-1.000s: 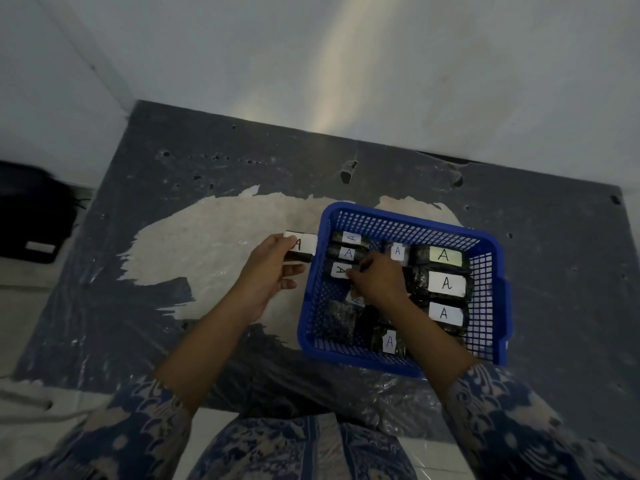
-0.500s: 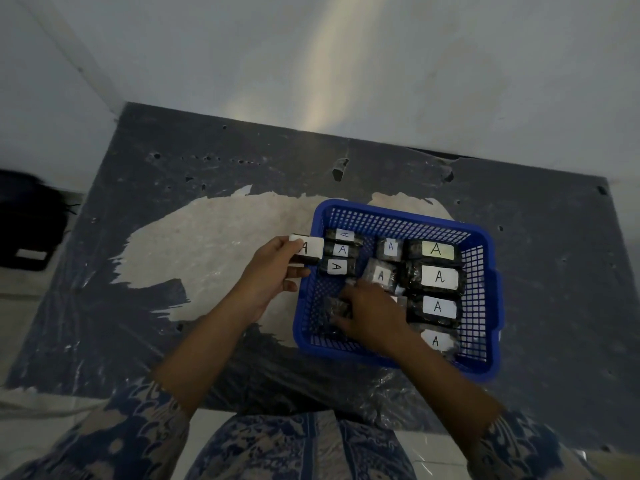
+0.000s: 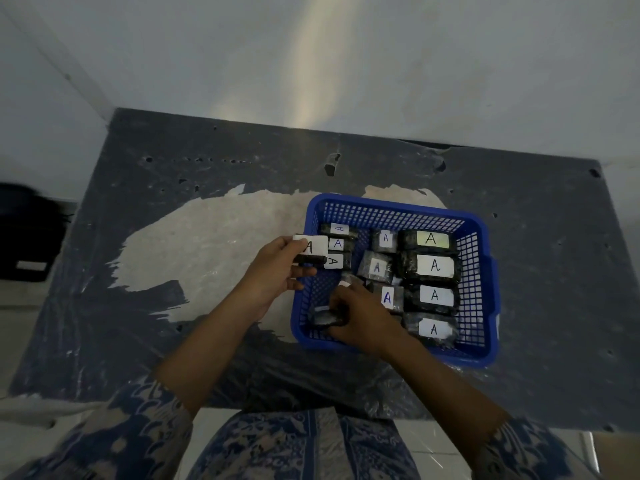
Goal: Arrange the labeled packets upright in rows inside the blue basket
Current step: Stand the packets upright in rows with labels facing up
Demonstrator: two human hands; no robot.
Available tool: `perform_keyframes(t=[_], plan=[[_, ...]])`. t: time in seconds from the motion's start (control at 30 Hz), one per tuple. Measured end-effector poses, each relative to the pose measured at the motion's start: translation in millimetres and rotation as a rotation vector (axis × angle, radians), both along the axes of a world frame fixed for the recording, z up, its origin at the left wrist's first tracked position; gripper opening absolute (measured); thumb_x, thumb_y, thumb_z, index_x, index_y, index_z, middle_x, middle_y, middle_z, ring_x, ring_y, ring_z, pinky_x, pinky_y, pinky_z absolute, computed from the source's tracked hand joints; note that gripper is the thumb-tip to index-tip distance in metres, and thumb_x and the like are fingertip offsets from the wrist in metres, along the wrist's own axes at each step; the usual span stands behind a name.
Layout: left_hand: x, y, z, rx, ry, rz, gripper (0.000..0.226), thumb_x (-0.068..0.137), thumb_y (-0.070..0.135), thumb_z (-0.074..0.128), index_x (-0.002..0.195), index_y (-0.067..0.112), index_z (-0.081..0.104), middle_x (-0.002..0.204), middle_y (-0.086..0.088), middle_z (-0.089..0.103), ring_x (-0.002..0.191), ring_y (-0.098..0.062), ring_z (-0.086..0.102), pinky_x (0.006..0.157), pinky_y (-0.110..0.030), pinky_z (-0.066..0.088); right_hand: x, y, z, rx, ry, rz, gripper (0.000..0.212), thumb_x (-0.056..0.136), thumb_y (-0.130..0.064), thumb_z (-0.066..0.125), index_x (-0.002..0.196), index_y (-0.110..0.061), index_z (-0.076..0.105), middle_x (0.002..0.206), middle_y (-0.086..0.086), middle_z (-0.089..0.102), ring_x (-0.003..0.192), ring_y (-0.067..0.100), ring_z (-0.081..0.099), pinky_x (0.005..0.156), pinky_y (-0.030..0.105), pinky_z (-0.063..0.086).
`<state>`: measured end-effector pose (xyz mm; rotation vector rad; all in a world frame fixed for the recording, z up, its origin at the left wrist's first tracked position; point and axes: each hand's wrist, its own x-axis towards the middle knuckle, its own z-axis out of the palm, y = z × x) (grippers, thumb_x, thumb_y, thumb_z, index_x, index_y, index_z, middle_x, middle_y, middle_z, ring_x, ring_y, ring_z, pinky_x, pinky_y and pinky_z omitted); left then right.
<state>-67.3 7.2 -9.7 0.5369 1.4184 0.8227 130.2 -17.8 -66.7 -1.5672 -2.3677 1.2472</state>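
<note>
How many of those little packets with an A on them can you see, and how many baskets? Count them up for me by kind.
Labeled packets in the blue basket, A label showing: 10, e.g. the one with the yellowish label
Labeled packet held outside by the left hand: 1
Dark packet under the right hand, label not visible: 1
Baskets: 1
Total: 13 things

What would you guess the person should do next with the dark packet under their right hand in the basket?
Probably lift that dark packet and stand it behind the three labelled packets in the left column. The right hand grips it at the blue basket's near-left corner, its label hidden, and bare mesh lies between it and that column. The left hand holds another labelled packet at the rim.
</note>
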Motion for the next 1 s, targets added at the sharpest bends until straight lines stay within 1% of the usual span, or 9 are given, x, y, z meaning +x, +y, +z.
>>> perform_keyframes(t=[0.1,0.23,0.3,0.4,0.5,0.6,0.7,0.83,1.0], plan=[[-4,-3,-1,-0.001,0.012,0.008,0.02,0.1,0.03,0.051,0.112,0.018,0.062,0.093,-0.004,0.075,0.076,-0.015,0.072,0.059,-0.028,0.053,-4,-2,-1,0.055,-0.024,-0.003,0.036,0.073,-0.028,0.077,0.087,-0.032,0.044,0.098,-0.004,0.046,0.08,0.012,0.048,0.061,0.021,0.037],[-7,-8,-2,0.0,0.0,0.023,0.02,0.1,0.03,0.051,0.111,0.018,0.062,0.093,-0.005,0.076,0.075,-0.016,0.072,0.056,-0.026,0.052,-15,-4,2,0.051,-0.057,-0.001,0.033,0.075,-0.027,0.077,0.088,-0.026,0.047,0.098,0.0,0.048,0.082,0.019,0.052,0.067,0.035,0.049],[-8,-8,-1,-0.002,-0.005,0.026,0.02,0.1,0.03,0.052,0.111,0.018,0.063,0.092,-0.005,0.077,0.075,-0.017,0.072,0.054,-0.026,0.052,-11,1,7,-0.067,-0.022,-0.025,0.032,0.075,-0.038,0.08,0.086,-0.022,0.055,0.09,-0.003,0.054,0.078,0.014,0.054,0.062,0.027,0.044],[-10,-9,1,-0.002,-0.006,0.03,0.02,0.1,0.03,0.052,0.111,0.018,0.063,0.093,-0.004,0.077,0.076,-0.017,0.072,0.053,-0.025,0.051,0,16,21,-0.22,0.005,0.012,0.03,0.082,-0.055,0.07,0.088,-0.026,0.067,0.085,-0.009,0.066,0.073,0.002,0.06,0.059,0.019,0.044],[-10,-10,2,0.0,-0.01,0.035,0.02,0.1,0.03,0.052,0.111,0.018,0.063,0.095,-0.006,0.077,0.076,-0.017,0.072,0.052,-0.025,0.051,9,34,28,0.038,-0.152,-0.034,0.018,0.092,-0.038,0.063,0.104,-0.025,0.069,0.097,-0.004,0.064,0.091,0.016,0.062,0.074,0.031,0.05],[-9,-11,2,-0.006,-0.019,0.039,0.017,0.1,0.028,0.052,0.109,0.018,0.063,0.096,-0.008,0.075,0.073,-0.016,0.072,0.051,-0.025,0.052,8,43,24,0.243,-0.487,0.125,0.064,0.083,-0.053,0.068,0.136,-0.023,0.05,0.13,0.007,0.052,0.121,0.032,0.046,0.096,0.045,0.044],[-6,-12,5,-0.024,-0.04,0.043,0.015,0.1,0.027,0.052,0.108,0.017,0.062,0.096,-0.009,0.074,0.074,-0.017,0.073,0.055,-0.026,0.056,1,38,13,0.247,-0.603,0.258,0.094,0.071,-0.056,0.075,0.147,-0.02,0.032,0.14,0.012,0.041,0.128,0.035,0.037,0.103,0.047,0.036],[-2,-14,7,-0.084,-0.117,0.076,0.014,0.101,0.024,0.051,0.107,0.016,0.06,0.099,-0.009,0.073,0.08,-0.019,0.074,0.065,-0.032,0.058,0,30,2,0.354,-0.6,0.26,0.082,0.075,-0.046,0.073,0.144,-0.021,0.035,0.131,0.01,0.047,0.117,0.03,0.042,0.093,0.041,0.038],[15,-22,8,-0.157,-0.198,0.06,0.024,0.104,0.026,0.042,0.118,0.013,0.057,0.112,-0.015,0.072,0.095,-0.025,0.073,0.08,-0.033,0.054,8,34,13,0.334,-0.415,0.112,0.078,0.072,-0.039,0.073,0.141,-0.023,0.039,0.131,0.006,0.046,0.117,0.029,0.043,0.092,0.041,0.041]])
